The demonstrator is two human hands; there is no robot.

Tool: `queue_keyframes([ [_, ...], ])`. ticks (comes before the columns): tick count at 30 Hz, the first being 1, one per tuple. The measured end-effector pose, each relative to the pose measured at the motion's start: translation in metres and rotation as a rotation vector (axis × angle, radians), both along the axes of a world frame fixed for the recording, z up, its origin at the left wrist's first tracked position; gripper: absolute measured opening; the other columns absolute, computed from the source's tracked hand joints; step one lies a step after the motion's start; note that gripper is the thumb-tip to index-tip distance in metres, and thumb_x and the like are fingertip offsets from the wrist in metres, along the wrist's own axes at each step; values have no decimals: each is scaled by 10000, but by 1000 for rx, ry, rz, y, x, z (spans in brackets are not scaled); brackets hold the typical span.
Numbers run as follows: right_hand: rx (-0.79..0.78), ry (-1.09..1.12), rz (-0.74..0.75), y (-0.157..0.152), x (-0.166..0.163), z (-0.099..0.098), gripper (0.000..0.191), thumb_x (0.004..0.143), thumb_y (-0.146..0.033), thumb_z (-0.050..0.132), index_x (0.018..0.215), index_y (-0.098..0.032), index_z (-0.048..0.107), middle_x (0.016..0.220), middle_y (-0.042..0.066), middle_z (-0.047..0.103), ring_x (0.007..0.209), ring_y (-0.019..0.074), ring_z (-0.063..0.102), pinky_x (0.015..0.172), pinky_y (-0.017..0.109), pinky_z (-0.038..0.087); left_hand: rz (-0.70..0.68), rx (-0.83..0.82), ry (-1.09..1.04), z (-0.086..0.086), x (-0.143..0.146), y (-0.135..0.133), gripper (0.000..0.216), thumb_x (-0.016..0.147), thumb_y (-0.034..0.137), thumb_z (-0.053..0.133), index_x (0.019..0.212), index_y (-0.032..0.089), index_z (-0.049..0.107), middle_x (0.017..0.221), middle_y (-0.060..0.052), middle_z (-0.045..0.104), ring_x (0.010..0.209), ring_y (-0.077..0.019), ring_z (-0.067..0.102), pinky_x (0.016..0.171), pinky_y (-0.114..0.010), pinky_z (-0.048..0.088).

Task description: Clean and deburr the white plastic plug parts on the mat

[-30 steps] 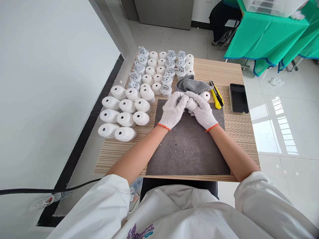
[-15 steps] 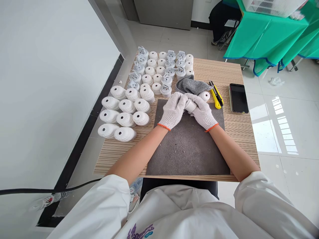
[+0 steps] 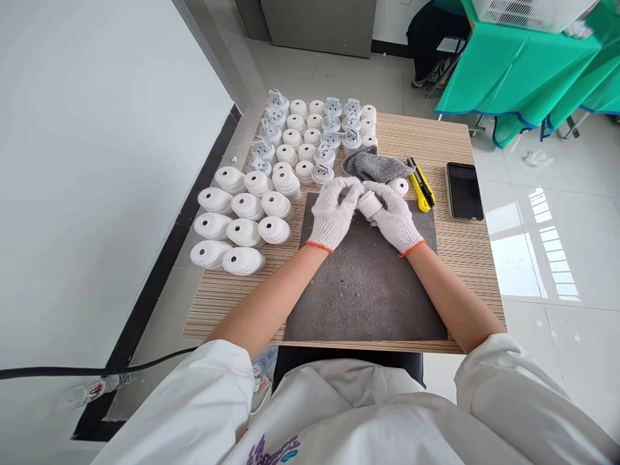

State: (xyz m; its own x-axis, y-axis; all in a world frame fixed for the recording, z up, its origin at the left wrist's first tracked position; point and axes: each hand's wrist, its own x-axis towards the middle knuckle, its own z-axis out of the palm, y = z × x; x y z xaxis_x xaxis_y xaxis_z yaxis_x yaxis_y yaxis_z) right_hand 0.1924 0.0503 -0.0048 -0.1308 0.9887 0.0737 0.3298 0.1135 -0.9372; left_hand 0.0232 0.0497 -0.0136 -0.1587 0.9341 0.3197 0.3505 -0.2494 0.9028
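Your L hand (image 3: pixel 334 216) & R hand (image 3: pixel 394 219): both gloved, closed round white part (image 3: pixel 371 204), held just above mat (image 3: pixel 363 284). Rag (image 3: pixel 372 165) just behind; knife (image 3: pixel 420 184), phone (image 3: pixel 464 190) to right.

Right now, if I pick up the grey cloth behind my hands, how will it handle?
Likely floppy: the grey cloth lies crumpled in soft folds. Probably light for its size, seemingly thin fabric. It sits close against the white parts in the rows, so dragging it might nudge them.
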Motion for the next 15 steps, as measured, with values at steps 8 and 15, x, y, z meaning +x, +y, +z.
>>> queue_keyframes([
  [8, -11, 7, -16, 1, 1, -1, 533, 869, -471, 730, 1333, -216, 792, 1293, 98, 823, 1178, 285, 792, 1056, 514, 706, -86, -37, -25, 3, -1, 6, 188, 1040, 195, 704, 1010, 302, 856, 1212, -2, 868, 1224, -219, 761, 1234, -422, 587],
  [15, -13, 32, -46, 2, 1, -3, 467, 875, -432, 685, 1274, -225, 809, 1169, 80, 825, 1029, 243, 796, 805, 352, 730, -112, -61, -8, 3, -1, 5, 205, 1084, 252, 667, 1054, 309, 862, 1261, -15, 858, 1286, -238, 746, 1274, -463, 557],
])
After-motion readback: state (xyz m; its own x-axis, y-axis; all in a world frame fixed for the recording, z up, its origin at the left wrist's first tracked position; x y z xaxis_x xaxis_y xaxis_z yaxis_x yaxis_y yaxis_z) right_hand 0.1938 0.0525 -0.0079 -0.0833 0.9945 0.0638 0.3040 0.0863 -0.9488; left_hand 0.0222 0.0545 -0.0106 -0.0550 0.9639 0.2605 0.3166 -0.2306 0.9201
